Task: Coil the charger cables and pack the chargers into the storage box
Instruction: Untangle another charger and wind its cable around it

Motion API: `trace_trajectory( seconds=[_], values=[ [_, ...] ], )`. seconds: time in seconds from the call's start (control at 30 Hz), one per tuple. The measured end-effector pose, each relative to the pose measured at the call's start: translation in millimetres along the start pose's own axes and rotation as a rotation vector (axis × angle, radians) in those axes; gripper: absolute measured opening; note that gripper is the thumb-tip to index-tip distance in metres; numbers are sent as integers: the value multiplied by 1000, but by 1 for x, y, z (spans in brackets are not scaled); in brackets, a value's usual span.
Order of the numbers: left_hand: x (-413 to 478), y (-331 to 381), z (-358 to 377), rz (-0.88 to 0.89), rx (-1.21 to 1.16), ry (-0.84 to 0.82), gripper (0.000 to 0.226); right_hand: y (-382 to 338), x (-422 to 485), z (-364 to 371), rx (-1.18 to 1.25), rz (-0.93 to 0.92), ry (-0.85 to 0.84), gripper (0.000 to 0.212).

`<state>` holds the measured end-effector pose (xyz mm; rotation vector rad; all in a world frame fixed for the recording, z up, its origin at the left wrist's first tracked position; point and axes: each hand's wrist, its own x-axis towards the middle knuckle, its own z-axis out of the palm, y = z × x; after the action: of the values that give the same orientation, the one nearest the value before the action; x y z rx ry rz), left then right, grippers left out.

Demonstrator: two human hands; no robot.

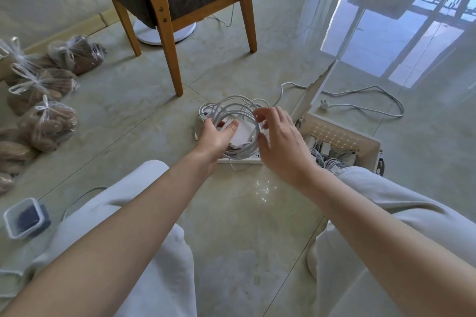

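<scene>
1. The white charger brick (240,134) sits inside its cable coil (231,110), mid-view, above a power strip (242,161).
2. The left hand (213,136) grips the brick, thumb on top. The right hand (278,136) meets the coil at 3 o'clock; whether it pinches a strand, I cannot tell.
3. Coiling looks nearly finished. The next move calls for tucking the end, then carrying the bundle to the open storage box (371,147) at 4 o'clock.
</scene>
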<state>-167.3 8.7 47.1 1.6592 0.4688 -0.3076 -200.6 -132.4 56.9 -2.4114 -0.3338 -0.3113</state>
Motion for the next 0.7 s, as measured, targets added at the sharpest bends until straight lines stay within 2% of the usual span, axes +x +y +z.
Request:
trace_trajectory(
  seconds=[0.1, 0.2, 0.37, 0.43, 0.7],
  values=[
    [5, -2, -2, -20, -5, 27, 69, -6, -4, -2, -38, -121, -33, 46],
    [7, -3, -2, -32, 0, 19, 72, -8, -8, -1, -174, -181, -21, 36],
    [10, -6, -2, -38, 22, 50, 63, -3, -8, 4, -449, -268, -5, 28],
    [12, -6, -2, -26, 33, 60, 62, -4, -8, 6, -475, -285, 29, 19],
    [12, -9, 0, -54, 24, 7, 49, -11, -10, 10, -436, -309, 50, 13]
  ],
)
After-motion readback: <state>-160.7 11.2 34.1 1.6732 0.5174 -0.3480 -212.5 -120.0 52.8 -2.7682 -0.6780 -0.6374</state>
